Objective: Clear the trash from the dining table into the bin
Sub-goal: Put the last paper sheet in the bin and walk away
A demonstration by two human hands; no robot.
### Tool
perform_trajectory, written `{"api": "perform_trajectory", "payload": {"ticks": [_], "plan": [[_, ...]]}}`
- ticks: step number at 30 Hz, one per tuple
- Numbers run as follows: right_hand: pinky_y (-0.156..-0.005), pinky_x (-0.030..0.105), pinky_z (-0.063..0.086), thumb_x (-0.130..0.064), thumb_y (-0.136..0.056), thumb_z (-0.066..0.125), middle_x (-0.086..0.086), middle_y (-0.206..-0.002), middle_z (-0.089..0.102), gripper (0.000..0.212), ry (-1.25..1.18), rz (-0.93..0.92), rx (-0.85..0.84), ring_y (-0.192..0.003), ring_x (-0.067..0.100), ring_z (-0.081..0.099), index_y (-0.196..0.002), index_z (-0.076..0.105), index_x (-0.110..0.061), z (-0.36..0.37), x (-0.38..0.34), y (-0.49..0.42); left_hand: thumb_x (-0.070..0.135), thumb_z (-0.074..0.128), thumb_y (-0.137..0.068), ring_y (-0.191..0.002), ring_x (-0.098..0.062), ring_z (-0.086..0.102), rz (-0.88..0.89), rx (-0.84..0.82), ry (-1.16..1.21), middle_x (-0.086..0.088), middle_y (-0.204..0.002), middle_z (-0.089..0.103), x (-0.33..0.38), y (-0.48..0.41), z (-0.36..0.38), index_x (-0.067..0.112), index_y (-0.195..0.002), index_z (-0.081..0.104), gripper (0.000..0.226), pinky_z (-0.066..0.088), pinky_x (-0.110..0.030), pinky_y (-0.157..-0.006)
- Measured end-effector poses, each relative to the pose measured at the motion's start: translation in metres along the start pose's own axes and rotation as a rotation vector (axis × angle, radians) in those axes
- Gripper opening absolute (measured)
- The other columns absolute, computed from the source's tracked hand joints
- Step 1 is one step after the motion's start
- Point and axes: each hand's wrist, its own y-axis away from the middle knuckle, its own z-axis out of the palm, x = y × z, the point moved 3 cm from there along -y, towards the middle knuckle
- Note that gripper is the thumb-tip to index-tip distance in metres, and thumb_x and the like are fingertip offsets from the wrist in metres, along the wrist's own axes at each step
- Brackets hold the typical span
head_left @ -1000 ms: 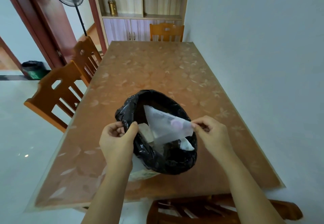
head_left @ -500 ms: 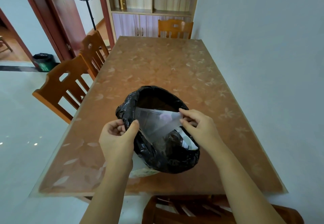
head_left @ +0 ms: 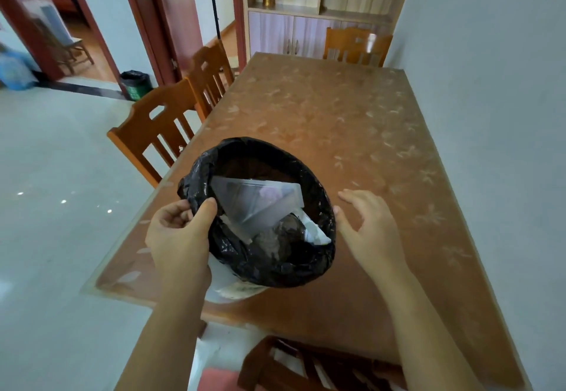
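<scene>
**Inspection: clear wrapper in the bin, right hand released**

I find the left hand (head_left: 179, 237) closed on the rim of the bin (head_left: 260, 271), thumb pressed over the black liner (head_left: 196, 173) and fingers curled outside it. That grip steadies the bin, which stands on the tabletop (head_left: 352, 133) near its front edge. The right hand (head_left: 372, 231) is empty, fingers spread and relaxed, just beside the bin's far rim from the left grip and over the tabletop; whether a fingertip touches the liner I cannot tell.

The clear plastic wrapper (head_left: 254, 204) lies inside the bin, just beyond the left thumb, slanting across the mouth. It looks thin, translucent and creased, with a faint pinkish mark. A white scrap (head_left: 317, 233) shows below it, toward the right hand.

In my judgement the wrapper is very light, springy and slippery; it may ride up rather than settle. If it needs pushing down, I would pinch a folded edge or corner, not the flat face. The liner is soft and will slide on the rim, so the left grip should clamp liner and rim together. I see no other trash on the tabletop.
</scene>
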Motion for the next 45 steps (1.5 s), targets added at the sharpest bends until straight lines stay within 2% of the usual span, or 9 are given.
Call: {"api": "perform_trajectory", "payload": {"ticks": [3,7,10,13,23,30,34,40,45], "plan": [[-0.090,0.016,0.023,-0.026,-0.087,0.054,0.000,-0.118,0.060,0.029,-0.006,-0.018,-0.038,-0.114,0.014,0.044,-0.113,0.059,-0.016,0.012,-0.005,-0.007,0.016,0.075,-0.071,-0.069,-0.017,0.057,0.017,0.103,0.028,-0.002,-0.070,0.056,0.006,-0.002,-0.018,0.018,-0.076,0.057,0.018,0.054,-0.020,-0.064],[-0.092,0.020,0.027,-0.026,-0.087,0.053,0.000,-0.117,0.060,0.027,-0.054,-0.064,-0.105,-0.113,0.016,0.046,-0.112,0.060,-0.016,0.039,-0.029,-0.013,0.012,0.072,-0.074,-0.075,-0.024,0.053,0.050,0.208,0.063,-0.007,-0.075,0.054,0.017,-0.007,-0.055,0.014,-0.079,0.056,0.017,0.050,-0.034,-0.078],[-0.091,0.013,0.022,-0.024,-0.087,0.054,0.001,-0.115,0.061,0.026,-0.088,-0.111,-0.147,-0.111,0.016,0.047,-0.110,0.061,-0.015,0.063,-0.057,-0.008,0.010,0.071,-0.073,-0.076,-0.025,0.051,0.078,0.281,0.083,-0.007,-0.074,0.053,0.027,-0.012,-0.088,0.015,-0.077,0.054,0.018,0.048,-0.038,-0.079],[-0.088,0.003,0.014,-0.021,-0.087,0.054,0.002,-0.115,0.061,0.025,-0.085,-0.165,-0.200,-0.113,0.017,0.046,-0.110,0.060,-0.015,0.087,-0.089,0.001,0.010,0.071,-0.073,-0.071,-0.022,0.052,0.096,0.331,0.102,-0.005,-0.071,0.053,0.036,-0.023,-0.123,0.015,-0.077,0.054,0.018,0.048,-0.036,-0.075],[-0.092,0.027,0.031,-0.017,-0.086,0.056,0.006,-0.112,0.062,0.022,-0.105,-0.237,-0.245,-0.108,0.023,0.050,-0.106,0.062,-0.012,0.192,-0.244,0.045,0.010,0.070,-0.075,-0.068,-0.019,0.052,0.060,0.384,0.129,-0.008,-0.075,0.053,0.065,-0.105,-0.298,0.013,-0.082,0.054,0.017,0.047,-0.032,-0.070],[-0.092,0.024,0.031,-0.018,-0.086,0.054,0.004,-0.112,0.061,0.022,-0.135,-0.259,-0.375,-0.108,0.022,0.050,-0.106,0.061,-0.014,0.281,-0.355,0.077,0.008,0.072,-0.072,-0.052,-0.001,0.043,0.116,0.462,0.009,0.004,-0.066,0.045,0.080,-0.162,-0.406,0.021,-0.080,0.052,0.025,0.041,-0.012,-0.051],[-0.094,0.033,0.035,-0.018,-0.086,0.053,0.006,-0.113,0.061,0.023,-0.104,-0.271,-0.408,-0.108,0.023,0.049,-0.107,0.060,-0.014,0.322,-0.387,0.070,0.011,0.073,-0.072,-0.051,-0.001,0.041,0.113,0.483,-0.059,0.003,-0.066,0.045,0.077,-0.200,-0.435,0.022,-0.080,0.052,0.026,0.041,-0.013,-0.051],[-0.092,0.034,0.038,-0.024,-0.087,0.052,0.004,-0.114,0.061,0.023,-0.108,-0.258,-0.411,-0.108,0.021,0.051,-0.108,0.060,-0.018,0.391,-0.407,0.032,0.010,0.073,-0.072,-0.059,-0.009,0.044,0.070,0.511,-0.040,0.003,-0.068,0.046,0.065,-0.283,-0.448,0.021,-0.080,0.053,0.024,0.042,-0.014,-0.053],[-0.089,0.029,0.034,-0.022,-0.087,0.052,0.007,-0.113,0.062,0.023,-0.147,-0.175,-0.387,-0.108,0.023,0.051,-0.108,0.060,-0.015,0.455,-0.416,-0.035,0.009,0.072,-0.073,-0.070,-0.021,0.045,-0.002,0.457,-0.048,-0.002,-0.069,0.047,0.059,-0.381,-0.427,0.014,-0.081,0.054,0.020,0.043,-0.028,-0.061]]}}
